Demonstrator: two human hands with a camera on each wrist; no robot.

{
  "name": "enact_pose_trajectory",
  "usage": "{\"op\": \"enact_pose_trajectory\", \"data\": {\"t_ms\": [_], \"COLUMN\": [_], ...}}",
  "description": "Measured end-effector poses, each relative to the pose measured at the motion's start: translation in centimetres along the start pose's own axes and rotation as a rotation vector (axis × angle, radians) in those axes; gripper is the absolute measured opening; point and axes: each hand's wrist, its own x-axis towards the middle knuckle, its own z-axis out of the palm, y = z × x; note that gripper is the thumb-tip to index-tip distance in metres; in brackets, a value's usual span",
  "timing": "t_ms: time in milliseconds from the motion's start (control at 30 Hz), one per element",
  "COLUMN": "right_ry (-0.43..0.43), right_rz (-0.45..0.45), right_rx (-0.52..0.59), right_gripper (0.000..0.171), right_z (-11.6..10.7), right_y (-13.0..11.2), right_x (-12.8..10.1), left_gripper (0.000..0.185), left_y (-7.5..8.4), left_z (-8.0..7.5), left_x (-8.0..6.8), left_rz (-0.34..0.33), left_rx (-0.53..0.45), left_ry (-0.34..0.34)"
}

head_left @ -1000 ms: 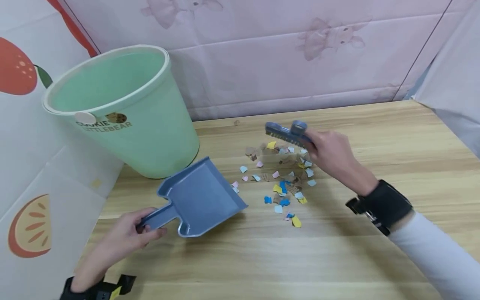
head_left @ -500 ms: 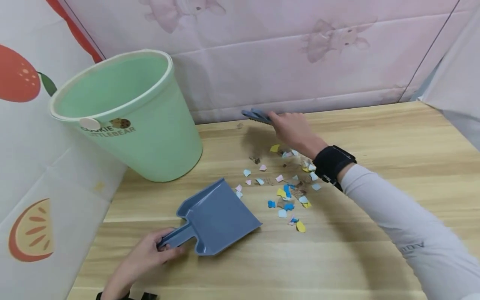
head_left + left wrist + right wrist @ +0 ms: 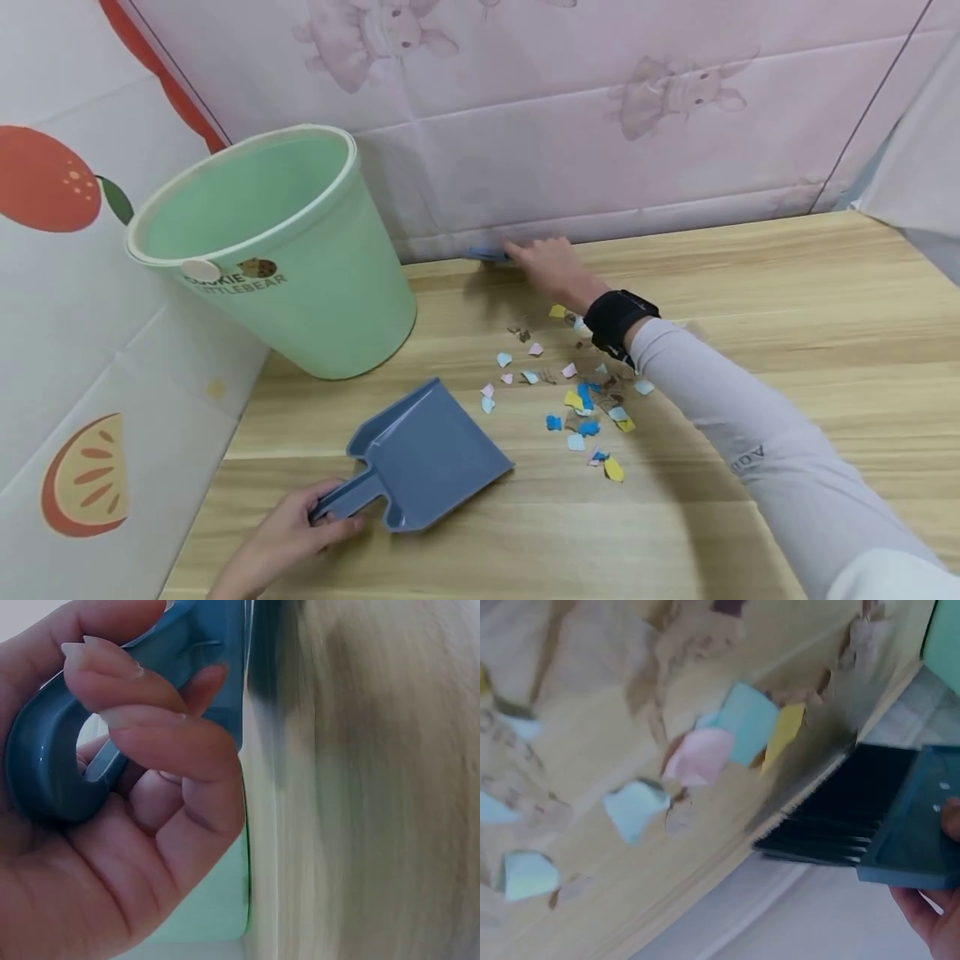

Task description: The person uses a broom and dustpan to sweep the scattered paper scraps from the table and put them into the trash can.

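My left hand grips the handle of a blue-grey dustpan, its fingers curled round the looped end in the left wrist view. The pan lies low over the wooden table, its wide lip toward scattered paper scraps. At the table's back edge my right hand holds a small blue hand brush, mostly hidden behind the fingers in the head view. In the right wrist view the dark bristles point at the tabletop, beside pink, yellow and pale blue scraps.
A tall green bucket with a pale rim stands at the back left, beyond the dustpan. A pink-sheeted wall rises along the rear edge of the wooden table. White sheeting with fruit prints covers the left side.
My right hand has carried the brush left and back, past the scraps to the table's rear edge. The dustpan has moved right and lower, closer to the table. The scraps keep their layout.
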Motion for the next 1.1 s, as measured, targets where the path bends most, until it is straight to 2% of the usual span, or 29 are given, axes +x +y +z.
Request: {"op": "enact_pose_trajectory", "data": {"t_ms": [133,200,433,667,767,900,1000,1100], "right_ry": [-0.069,-0.074,0.036,-0.003,-0.012,-0.027,-0.015,0.051], "right_rz": [-0.051,-0.070,-0.207,-0.263,-0.289,-0.275,-0.274,-0.285], "right_rx": [0.044,0.071,0.112,0.238,0.272,0.320,0.419,0.563], "right_gripper": [0.025,0.022,0.017,0.015,0.013,0.010,0.007,0.019], "right_z": [0.1,-0.1,-2.5,-5.1,-5.9,-6.6,-7.1,-7.9], "right_y": [-0.6,-0.9,-3.2,-6.4,-7.9,-9.3,-9.9,-9.8], "right_x": [-1.4,-2.3,-6.7,-11.1,-12.3,-13.3,-13.8,-13.9], "left_gripper": [0.021,0.022,0.024,0.026,0.026,0.026,0.025,0.024], "left_y": [0.1,0.4,1.2,1.8,2.1,2.5,2.9,3.2], "left_z": [0.5,0.6,1.2,1.9,2.4,3.2,3.7,3.9], "left_x": [0.4,0.6,1.3,2.2,2.8,3.7,4.4,4.7], "left_rz": [0.000,-0.009,0.016,0.030,0.023,0.028,0.048,0.073], "left_rx": [0.004,0.002,0.059,0.048,0.028,0.016,0.016,0.016], "left_ry": [-0.007,-0.005,0.023,0.014,0.004,-0.007,-0.020,-0.029]}}
